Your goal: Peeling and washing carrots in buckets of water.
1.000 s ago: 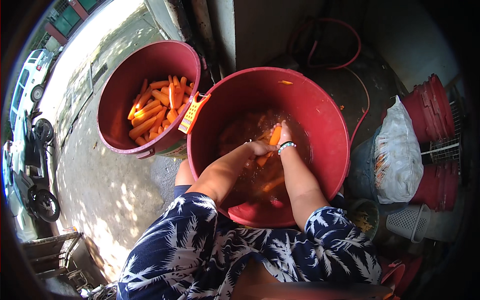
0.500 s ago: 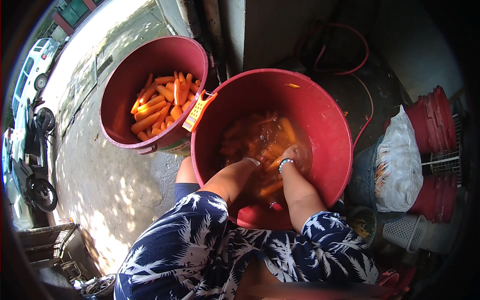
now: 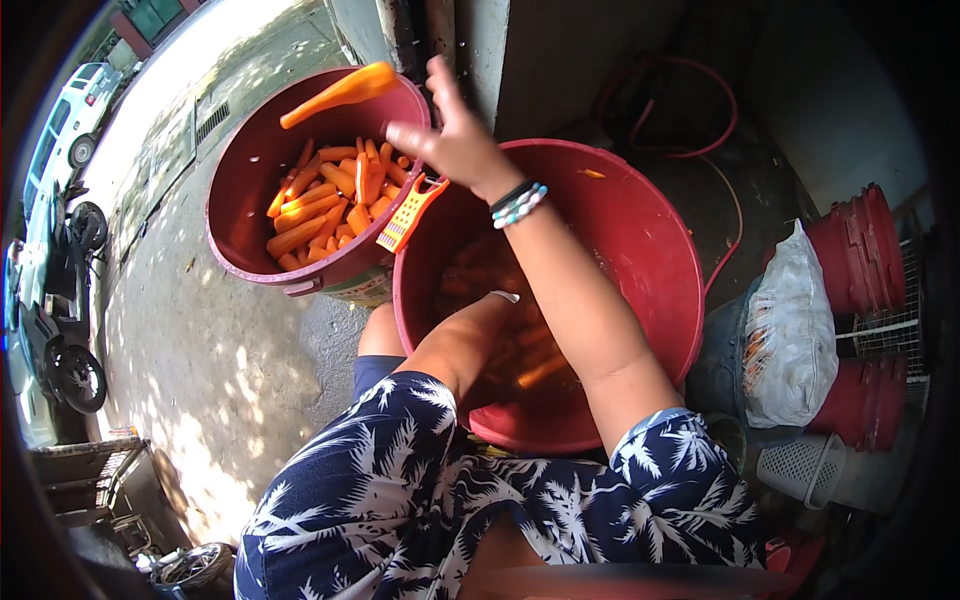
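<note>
My right hand (image 3: 447, 137), with beaded bracelets at the wrist, is raised above the rims of two red tubs, its fingers spread and holding nothing. An orange carrot (image 3: 340, 95) is in mid-air just left of it, over the left tub (image 3: 232, 200). Several peeled carrots (image 3: 318, 207) lie in that tub. My left hand (image 3: 505, 298) reaches down into murky water in the right tub (image 3: 640, 230), where its fingers are hidden. More carrots (image 3: 540, 370) lie in this water. An orange grater-like tool (image 3: 408, 215) hangs where the two rims meet.
To the right stand a white sack (image 3: 795, 340), stacked red buckets (image 3: 860, 250) and a white plastic basket (image 3: 800, 470). A pink hose (image 3: 735, 110) curls along the wall behind. Parked motorcycles (image 3: 75, 375) and a white vehicle (image 3: 65, 130) are at the far left.
My right hand has come up out of the water and swung left toward the left tub. A carrot has left it and is in the air. My left hand stays in the water.
</note>
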`<state>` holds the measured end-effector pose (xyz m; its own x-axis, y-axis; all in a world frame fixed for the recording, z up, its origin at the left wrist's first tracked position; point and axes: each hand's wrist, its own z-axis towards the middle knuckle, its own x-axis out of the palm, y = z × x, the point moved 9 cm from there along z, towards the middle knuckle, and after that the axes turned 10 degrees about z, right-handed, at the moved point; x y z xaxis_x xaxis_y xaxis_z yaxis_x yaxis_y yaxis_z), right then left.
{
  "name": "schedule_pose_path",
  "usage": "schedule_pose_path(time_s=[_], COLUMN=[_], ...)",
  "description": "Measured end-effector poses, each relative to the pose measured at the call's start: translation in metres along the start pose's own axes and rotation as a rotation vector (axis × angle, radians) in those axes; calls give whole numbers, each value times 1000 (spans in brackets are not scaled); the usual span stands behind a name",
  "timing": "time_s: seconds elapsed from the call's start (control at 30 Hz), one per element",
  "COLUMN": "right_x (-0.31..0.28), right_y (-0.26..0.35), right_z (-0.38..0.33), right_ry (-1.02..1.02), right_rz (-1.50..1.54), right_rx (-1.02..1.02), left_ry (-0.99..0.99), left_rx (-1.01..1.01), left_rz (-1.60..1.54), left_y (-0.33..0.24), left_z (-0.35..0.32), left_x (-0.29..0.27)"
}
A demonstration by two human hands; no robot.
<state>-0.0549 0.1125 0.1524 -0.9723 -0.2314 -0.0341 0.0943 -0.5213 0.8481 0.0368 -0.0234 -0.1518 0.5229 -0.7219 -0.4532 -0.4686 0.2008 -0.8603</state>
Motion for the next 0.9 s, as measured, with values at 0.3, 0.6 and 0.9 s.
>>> schedule_pose_path(time_s=[0.3,0.6,0.9], right_x=[8,-201,-191], right_y=[-15,-30,-25], right_z=[-72,-142,-150], right_ry=[306,-578,-432], right_rz=[-724,344,395], right_rx=[-356,369,312], left_ry=[-107,-268,-251], left_rx=[-55,114,136], left_rz=[-606,-1357,-1182], left_y=[-41,-86,-135], left_z=[30,62,35], left_x=[-48,-111,-122])
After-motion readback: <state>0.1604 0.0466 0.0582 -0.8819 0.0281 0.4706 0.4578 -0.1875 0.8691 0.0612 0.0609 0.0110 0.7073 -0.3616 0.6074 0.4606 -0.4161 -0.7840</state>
